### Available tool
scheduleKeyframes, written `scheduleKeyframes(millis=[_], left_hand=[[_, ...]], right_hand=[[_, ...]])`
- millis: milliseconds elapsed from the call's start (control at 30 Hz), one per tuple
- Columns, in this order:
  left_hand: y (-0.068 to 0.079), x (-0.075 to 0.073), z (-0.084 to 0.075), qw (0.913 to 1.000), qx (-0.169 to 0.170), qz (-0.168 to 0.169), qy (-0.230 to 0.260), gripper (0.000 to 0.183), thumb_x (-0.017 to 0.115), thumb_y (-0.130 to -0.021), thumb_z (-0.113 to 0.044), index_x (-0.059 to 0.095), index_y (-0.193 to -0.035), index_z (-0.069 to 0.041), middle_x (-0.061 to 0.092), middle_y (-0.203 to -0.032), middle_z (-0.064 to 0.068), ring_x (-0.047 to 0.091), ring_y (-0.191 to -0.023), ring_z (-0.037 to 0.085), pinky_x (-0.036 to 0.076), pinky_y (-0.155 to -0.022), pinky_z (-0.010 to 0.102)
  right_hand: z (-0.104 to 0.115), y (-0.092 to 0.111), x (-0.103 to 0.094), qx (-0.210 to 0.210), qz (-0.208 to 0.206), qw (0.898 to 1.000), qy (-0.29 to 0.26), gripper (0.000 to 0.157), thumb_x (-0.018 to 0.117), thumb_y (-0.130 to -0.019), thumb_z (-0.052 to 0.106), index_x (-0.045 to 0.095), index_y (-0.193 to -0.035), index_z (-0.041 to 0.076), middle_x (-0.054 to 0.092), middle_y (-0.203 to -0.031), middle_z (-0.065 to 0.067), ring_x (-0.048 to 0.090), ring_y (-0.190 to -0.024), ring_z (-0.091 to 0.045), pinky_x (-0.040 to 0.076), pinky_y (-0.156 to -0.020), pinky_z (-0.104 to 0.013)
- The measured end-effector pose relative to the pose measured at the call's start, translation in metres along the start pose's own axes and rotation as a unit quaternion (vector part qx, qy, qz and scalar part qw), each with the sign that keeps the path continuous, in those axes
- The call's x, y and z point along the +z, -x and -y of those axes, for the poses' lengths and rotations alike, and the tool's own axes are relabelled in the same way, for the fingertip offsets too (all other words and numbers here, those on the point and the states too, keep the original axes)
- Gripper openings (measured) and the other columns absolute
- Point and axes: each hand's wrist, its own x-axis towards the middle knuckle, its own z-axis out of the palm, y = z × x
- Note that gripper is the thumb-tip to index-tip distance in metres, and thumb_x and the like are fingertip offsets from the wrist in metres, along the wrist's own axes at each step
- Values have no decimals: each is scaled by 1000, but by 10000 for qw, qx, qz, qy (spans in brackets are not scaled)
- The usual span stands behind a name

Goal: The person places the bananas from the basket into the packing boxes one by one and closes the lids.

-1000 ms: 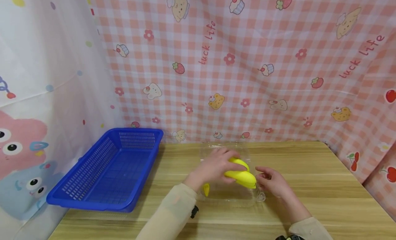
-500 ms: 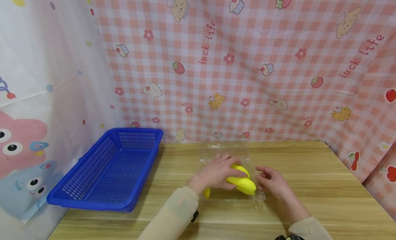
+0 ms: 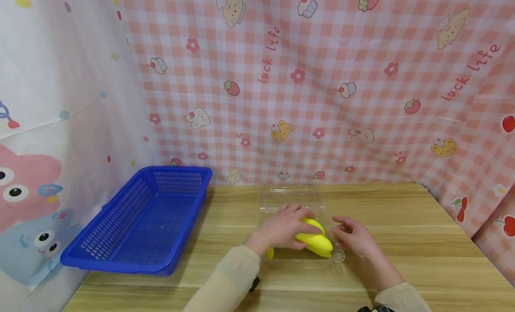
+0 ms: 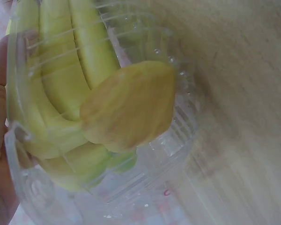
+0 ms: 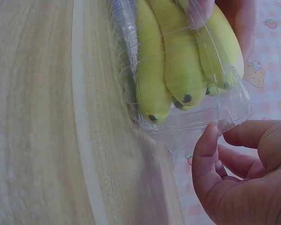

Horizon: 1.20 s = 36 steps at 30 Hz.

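Observation:
A bunch of yellow bananas (image 3: 315,244) lies within a clear plastic clamshell box (image 3: 306,260) on the table. My left hand (image 3: 283,227) grips the bunch from above, its thumb on the near side and fingers over the far side. The brownish stem end (image 4: 131,105) faces the left wrist camera, and the dark banana tips point right. At the box's right end, my right hand (image 3: 354,236) pinches the plastic rim (image 5: 220,129) between thumb and forefinger. The hinged lid (image 3: 291,198) is folded back toward the curtain. My left hand hides the middle of the bunch.
To the left stands a blue plastic basket (image 3: 161,227) with slotted walls. A pink checked curtain (image 3: 257,102) hangs at the back of the wooden table (image 3: 402,227), and a white printed curtain (image 3: 80,79) hangs along the left side.
My left hand has lowered the bananas into the box and slightly toward me. The right hand has stayed at the box's right edge.

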Motion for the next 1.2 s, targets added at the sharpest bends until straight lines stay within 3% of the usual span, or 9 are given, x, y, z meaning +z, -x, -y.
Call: scheduleKeyframes(millis=[533,767,967,1200], left_hand=[[4,6,-1,9989,-315,126,328,48,71,-90,-44,60,-136,-38,47,-145,-4,42,-129,18,40,-104,41],[8,10,-6,9988,-434,107,179,50,67,-93,-44,53,-142,-40,42,-151,-1,38,-137,19,38,-108,45],[10,10,-11,9987,-473,-82,-143,51,67,-93,-46,54,-141,-39,42,-152,-1,39,-137,20,39,-107,43],[11,9,-16,9969,-387,-617,-292,47,68,-92,-44,60,-137,-32,52,-143,-1,45,-132,20,41,-104,41]], right_hand=[[-1,0,0,-31,13,10000,38,47,57,-97,-1,40,-138,-18,56,-95,-11,54,-78,-17,54,-64,-24],[-3,-1,0,-165,41,9999,-22,47,56,-98,-1,39,-137,-20,56,-93,-9,52,-74,-15,52,-62,-24],[-3,0,0,-53,25,10000,-45,46,56,-98,-2,40,-138,-19,55,-92,-9,52,-73,-15,52,-62,-23],[-5,-1,-1,-162,39,9998,-82,46,57,-98,-1,40,-137,-20,55,-93,-8,53,-75,-14,53,-62,-23]])
